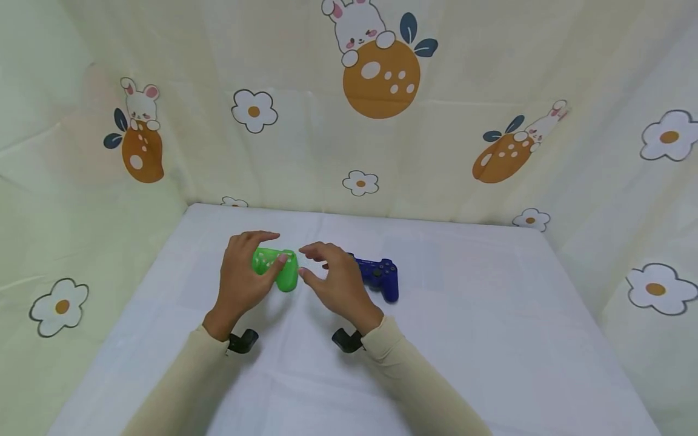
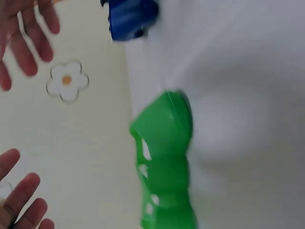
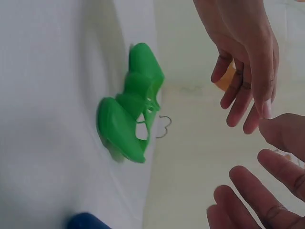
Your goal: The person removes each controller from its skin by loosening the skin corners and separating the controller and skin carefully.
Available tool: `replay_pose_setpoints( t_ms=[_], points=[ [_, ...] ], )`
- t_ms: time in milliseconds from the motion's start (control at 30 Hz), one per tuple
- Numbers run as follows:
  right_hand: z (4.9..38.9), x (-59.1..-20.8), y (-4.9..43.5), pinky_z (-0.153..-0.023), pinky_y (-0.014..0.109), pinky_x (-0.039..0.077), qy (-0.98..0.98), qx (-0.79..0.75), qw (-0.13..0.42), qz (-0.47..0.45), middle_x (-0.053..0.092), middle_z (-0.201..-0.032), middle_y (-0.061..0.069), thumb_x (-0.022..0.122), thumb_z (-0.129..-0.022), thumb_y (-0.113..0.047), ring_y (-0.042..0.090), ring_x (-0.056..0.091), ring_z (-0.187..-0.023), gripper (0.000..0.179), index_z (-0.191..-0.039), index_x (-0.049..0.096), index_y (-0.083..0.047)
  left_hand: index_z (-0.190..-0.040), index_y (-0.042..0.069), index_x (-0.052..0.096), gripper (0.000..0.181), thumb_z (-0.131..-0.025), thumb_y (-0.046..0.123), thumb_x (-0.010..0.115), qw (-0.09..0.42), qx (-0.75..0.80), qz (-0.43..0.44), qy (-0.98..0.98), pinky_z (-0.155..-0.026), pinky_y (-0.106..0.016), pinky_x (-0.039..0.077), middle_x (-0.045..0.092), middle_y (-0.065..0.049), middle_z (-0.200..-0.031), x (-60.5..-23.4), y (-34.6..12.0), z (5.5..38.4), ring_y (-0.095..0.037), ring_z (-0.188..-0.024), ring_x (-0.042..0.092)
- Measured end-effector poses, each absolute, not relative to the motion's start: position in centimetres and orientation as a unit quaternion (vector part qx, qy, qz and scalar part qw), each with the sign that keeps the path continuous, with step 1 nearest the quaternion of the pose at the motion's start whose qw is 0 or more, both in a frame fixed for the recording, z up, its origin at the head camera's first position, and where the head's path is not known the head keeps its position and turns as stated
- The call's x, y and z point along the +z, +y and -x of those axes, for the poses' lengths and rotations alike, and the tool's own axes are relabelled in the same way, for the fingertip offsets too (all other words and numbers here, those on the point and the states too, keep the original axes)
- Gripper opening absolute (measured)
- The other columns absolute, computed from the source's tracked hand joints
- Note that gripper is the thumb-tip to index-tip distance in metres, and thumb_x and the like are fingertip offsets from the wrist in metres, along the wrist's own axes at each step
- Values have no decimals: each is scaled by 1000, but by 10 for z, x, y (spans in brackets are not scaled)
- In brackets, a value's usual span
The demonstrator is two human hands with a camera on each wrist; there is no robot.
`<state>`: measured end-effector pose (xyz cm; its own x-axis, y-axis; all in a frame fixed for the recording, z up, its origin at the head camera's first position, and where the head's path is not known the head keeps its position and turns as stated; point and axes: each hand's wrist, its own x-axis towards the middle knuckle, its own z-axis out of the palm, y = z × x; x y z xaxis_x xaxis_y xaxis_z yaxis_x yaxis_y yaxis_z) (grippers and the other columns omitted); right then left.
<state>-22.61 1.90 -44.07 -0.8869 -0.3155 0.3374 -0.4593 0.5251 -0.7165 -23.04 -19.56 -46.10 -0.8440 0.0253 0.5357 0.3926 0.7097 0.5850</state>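
Note:
A green silicone controller cover (image 1: 289, 280), with cut-out holes along its face, lies on the white tabletop. My left hand (image 1: 242, 275) hovers over its left part, thumb and fingers spread apart and holding nothing. To the right of the cover, my right hand (image 1: 340, 283) is held above the table, fingers loosely bent and nothing between them. A dark blue game controller (image 1: 389, 282) rests beyond the right hand, which hides its left portion. In the right wrist view, the whole green cover (image 3: 136, 102) shows on the table, apart from both hands.
A white cloth covers the table (image 1: 491, 339). Behind it hangs a cream curtain (image 1: 294, 151) printed with rabbits, oranges and flowers, which also continues along both sides. A black camera mount (image 1: 242, 341) is strapped at the left wrist, another mount (image 1: 347, 340) at the right.

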Motion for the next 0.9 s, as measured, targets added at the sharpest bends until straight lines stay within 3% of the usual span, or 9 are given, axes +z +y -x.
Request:
replay_pose_setpoints(
  t_ms=[167, 400, 600, 900],
  points=[
    [218, -432, 37, -102, 45, 56, -881, 397, 130, -220, 73, -134, -2, 81, -96, -24, 21, 65, -123, 42, -136, 70, -21, -135, 13, 69, 49, -94, 39, 76, 288, -328, 154, -886, -101, -57, 44, 67, -12, -140, -453, -176, 225, -36, -130, 54],
    [212, -421, 62, -111, 50, 50, -890, 369, 168, -206, 68, -145, 1, 82, -95, -24, 24, 56, -133, 47, -140, 68, -20, -141, 13, 67, 57, -94, 45, 73, 310, -273, 181, -892, -104, -56, 46, 65, -12, -146, -446, -154, 221, -36, -139, 52],
    [211, -417, 81, -116, 55, 42, -898, 358, 178, -184, 61, -155, 4, 83, -94, -24, 26, 51, -140, 54, -145, 65, -22, -147, 16, 62, 63, -96, 51, 69, 300, -226, 174, -911, -114, -57, 41, 59, -11, -156, -448, -140, 221, -35, -149, 46],
    [218, -422, 109, -116, 63, 36, -907, 339, 186, -170, 47, -167, 11, 86, -91, -27, 33, 44, -148, 72, -156, 54, -25, -155, 15, 53, 69, -98, 52, 66, 278, -192, 182, -923, -118, -56, 40, 51, -11, -164, -456, -127, 225, -34, -157, 38]
  ],
)
